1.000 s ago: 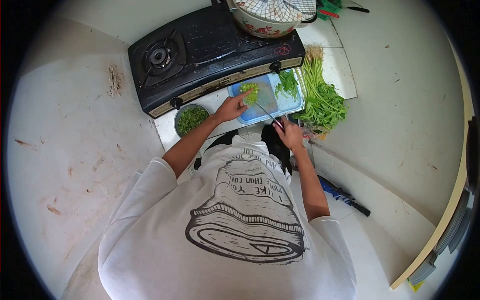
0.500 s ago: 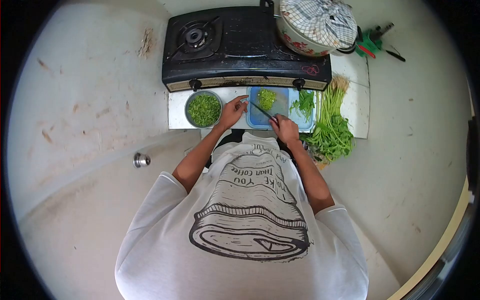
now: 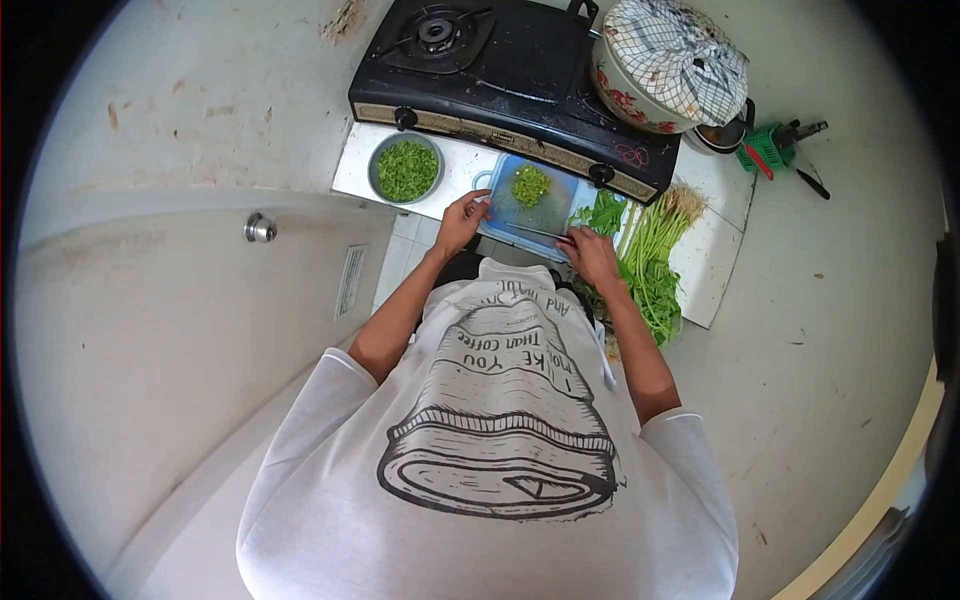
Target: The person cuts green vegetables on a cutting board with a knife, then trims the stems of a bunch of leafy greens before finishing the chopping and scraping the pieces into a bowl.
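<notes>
A: Surroundings, please.
B: Pale, stained walls enclose a white tiled desk (image 3: pixel 718 262). Taking the blue board (image 3: pixel 513 222) as the dial's centre, with twelve away from the wearer, a black stove (image 3: pixel 520 85) stands at twelve. Pink loops (image 3: pixel 632 153) lie on its top.

A: Other items found?
B: At between one and two, a floral pot (image 3: pixel 640 100) under a checked cloth (image 3: pixel 675 48). Between nine and ten, a round bowl (image 3: pixel 406 170) of finely cut greens. Between three and four, a bundle of long-stemmed greens (image 3: pixel 655 260), roots towards two. A green basket (image 3: pixel 768 148) sits further out, just short of three.

A: Condition of the hands?
B: Right hand (image 3: pixel 592 255): closed around the handle of a knife (image 3: pixel 538 232), blade towards nine, over the board's near part. Left hand (image 3: pixel 463 222): part open, fingers loosely curled, at the board's left edge. Contact with the rim cannot be determined.

A: Contents of the board?
B: A small pile of chopped greens (image 3: pixel 530 186) towards twelve, apart from the blade. Uncut leaves (image 3: pixel 604 212) lie at three, near the right hand.
</notes>
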A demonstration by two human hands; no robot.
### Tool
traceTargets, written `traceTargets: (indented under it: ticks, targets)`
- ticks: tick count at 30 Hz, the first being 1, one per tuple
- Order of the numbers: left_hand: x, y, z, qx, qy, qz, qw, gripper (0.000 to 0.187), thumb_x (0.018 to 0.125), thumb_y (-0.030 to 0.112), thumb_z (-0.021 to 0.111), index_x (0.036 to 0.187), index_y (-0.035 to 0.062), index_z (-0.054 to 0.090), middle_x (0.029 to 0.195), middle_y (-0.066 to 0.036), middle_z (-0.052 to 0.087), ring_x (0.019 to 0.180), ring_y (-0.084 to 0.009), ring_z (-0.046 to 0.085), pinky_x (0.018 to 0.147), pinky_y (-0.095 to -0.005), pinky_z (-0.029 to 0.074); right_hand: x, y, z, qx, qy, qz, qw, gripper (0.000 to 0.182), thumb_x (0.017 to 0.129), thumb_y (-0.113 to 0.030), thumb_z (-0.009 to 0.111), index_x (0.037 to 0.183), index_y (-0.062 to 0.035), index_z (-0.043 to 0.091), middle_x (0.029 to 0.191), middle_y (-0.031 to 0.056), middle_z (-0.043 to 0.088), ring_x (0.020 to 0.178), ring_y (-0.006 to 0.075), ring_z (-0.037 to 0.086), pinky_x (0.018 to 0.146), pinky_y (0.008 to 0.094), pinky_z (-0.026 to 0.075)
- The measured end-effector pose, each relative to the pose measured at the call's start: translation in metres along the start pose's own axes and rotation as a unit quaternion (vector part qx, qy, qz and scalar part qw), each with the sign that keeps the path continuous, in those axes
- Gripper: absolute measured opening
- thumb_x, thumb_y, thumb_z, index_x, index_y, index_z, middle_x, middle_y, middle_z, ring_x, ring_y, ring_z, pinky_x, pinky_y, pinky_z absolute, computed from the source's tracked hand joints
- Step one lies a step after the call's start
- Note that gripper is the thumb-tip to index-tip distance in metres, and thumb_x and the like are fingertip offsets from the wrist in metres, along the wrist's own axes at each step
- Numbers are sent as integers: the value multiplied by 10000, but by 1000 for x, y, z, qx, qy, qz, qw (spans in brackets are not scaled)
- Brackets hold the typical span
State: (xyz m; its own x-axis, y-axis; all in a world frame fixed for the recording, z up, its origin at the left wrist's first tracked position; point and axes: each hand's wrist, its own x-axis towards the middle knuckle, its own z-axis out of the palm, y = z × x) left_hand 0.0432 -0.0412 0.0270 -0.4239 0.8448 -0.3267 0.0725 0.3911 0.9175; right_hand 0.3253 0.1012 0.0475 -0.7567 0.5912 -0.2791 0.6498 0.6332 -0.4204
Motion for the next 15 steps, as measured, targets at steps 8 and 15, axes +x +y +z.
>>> traceTargets:
  ticks: [8,15]
  targets:
    - [-38,-2,10,-54,59,-33,996,339,1032,225,611,1326,64,661,798,-22,708,689,-57,564,645,-245,450,28,14,-7,-44,-17,-32,998,356,976,-451,617,1132,-135,666,1068,119,658,1008,338,674,890,556,477]
    - [-60,-15,8,-76,88,-59,991,335,1043,242,595,1311,56,670,822,-31,704,704,-77,571,666,-256,467,60,19,-14,-50,20,-23,998,372,990,-477,587,1138,-142,655,1071,120,658,1028,332,666,895,574,448]
